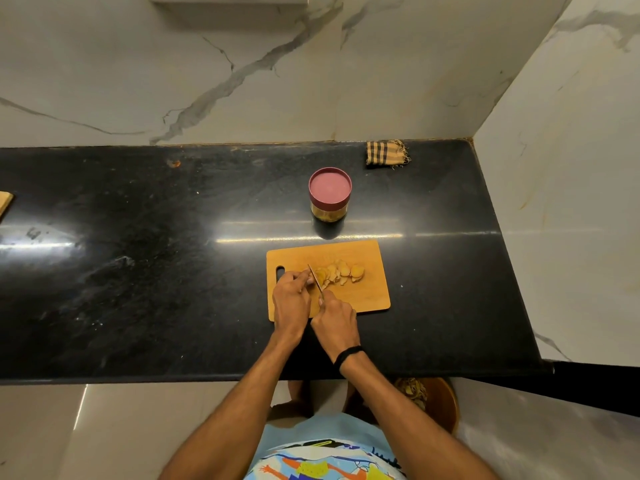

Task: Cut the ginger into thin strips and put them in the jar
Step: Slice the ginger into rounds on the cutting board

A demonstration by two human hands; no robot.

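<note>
- The ginger (pixel 341 271) lies in overlapping slices across the middle of the cutting board (pixel 367 296), towards the right end of the bench (pixel 138 271).
- My left hand (pixel 291 299) curls its fingertips down onto the leftmost ginger, tight against the blade.
- My right hand (pixel 336 318) is closed round the knife (pixel 316 278), with the blade slanting to the far left.
- Bare board lies right of the slices, and the lidded jar (pixel 330 195) stands apart beyond the far edge.
- My fist hides the handle, and the piece under my left fingers barely shows.
</note>
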